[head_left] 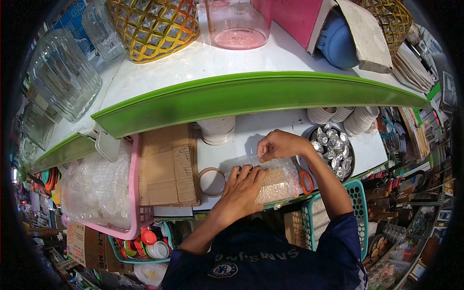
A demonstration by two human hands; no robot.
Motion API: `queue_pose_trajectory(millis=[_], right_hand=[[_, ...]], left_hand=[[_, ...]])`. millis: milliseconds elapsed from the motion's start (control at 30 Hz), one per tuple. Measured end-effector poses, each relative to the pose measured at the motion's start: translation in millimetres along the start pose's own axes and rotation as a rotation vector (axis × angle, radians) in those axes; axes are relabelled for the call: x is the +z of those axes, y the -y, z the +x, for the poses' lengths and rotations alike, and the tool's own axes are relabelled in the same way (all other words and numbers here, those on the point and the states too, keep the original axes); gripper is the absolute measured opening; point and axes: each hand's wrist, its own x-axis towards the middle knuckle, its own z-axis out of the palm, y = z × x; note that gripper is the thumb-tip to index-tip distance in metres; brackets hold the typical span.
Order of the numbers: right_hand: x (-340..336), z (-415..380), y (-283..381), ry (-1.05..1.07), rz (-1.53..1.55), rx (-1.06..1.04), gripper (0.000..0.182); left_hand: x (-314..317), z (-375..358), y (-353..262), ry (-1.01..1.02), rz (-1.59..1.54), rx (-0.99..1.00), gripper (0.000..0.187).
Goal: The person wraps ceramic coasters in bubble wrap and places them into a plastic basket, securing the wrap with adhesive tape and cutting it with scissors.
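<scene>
A package wrapped in bubble wrap [279, 183] lies on the white lower shelf. My left hand [244, 188] is spread over its left part, palm down, fingers apart. My right hand [278, 146] is just above the package's upper edge, its fingers pinched together at the edge of the clear wrap; what they hold is too small to make out. Scissors with orange handles [305, 181] lie against the package's right side. A roll of tape [212, 182] rests on the shelf left of my left hand.
The green shelf edge [261, 94] overhangs the work surface. Flattened cardboard [166, 169] and a pink basket [135, 193] of bubble wrap stand left. Right are a black bowl [352, 166] of silvery pieces and stacked white dishes [360, 121]. A teal basket [360, 212] sits below.
</scene>
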Motion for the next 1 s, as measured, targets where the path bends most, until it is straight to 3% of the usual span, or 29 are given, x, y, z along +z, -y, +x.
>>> queue_pose_trajectory(millis=[467,800,900,967,1000], right_hand=[[8.1,-26.4,19.6,-0.034,-0.192,-0.159,0.017],[17.5,-45.8,41.1,-0.061,-0.309,-0.102,0.02],[21.7,-58.1,44.1,0.002,-0.328,-0.019,0.034],[33.0,-65.8,29.1,-0.097,-0.404,-0.203,0.049],[22.8,-69.0,54.4,0.064,-0.304,-0.021,0.066]], left_hand=[[-6.5,1.6,-6.9,0.049,0.049,-0.034,0.082],[-2.0,-2.5,-7.7,-0.006,0.099,-0.013,0.083],[1.9,-4.5,-6.1,-0.033,0.09,-0.008,0.081],[3.6,-6.0,-6.1,-0.057,0.089,-0.009,0.08],[4.0,-5.9,-6.2,-0.047,0.078,-0.024,0.079]])
